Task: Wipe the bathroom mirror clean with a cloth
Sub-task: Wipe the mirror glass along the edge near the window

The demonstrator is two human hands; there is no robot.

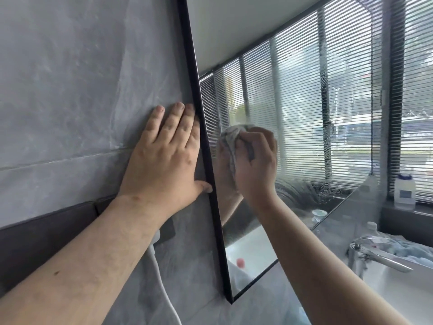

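Head view, single frame. Your surroundings first: grey stone-look wall (70, 78) fills the left half, with a dark panel (46, 228) running across it low down. A white cord (161, 275) hangs down the wall below your left wrist. On the right, a window with slatted blinds (417, 90) sits above a dark sill; a white bottle (404, 191) with a blue cap stands on that sill. Lower right, a chrome faucet (377, 255) reaches over a white sink (398, 289), and a bluish rag (407, 248) lies bunched just behind the faucet. A small white container stands near the faucet, too blurred to identify.

The mirror (293, 113), black-framed, hangs on the wall and takes up the middle of the frame; it reflects the blinds and ceiling. Hazy wet streaks show on the glass low and to the right of your right hand. Nothing sits between you and the glass except your own arms.

Hands: your left hand (168, 156) lies flat on the wall, fingers straight and spread, touching the mirror's left frame edge, thumb tip against the frame. It holds nothing. Your right hand (255, 160) is curled tight around a bunched grey cloth (232, 141), pressing it against the glass near the left frame edge, about mid-height.
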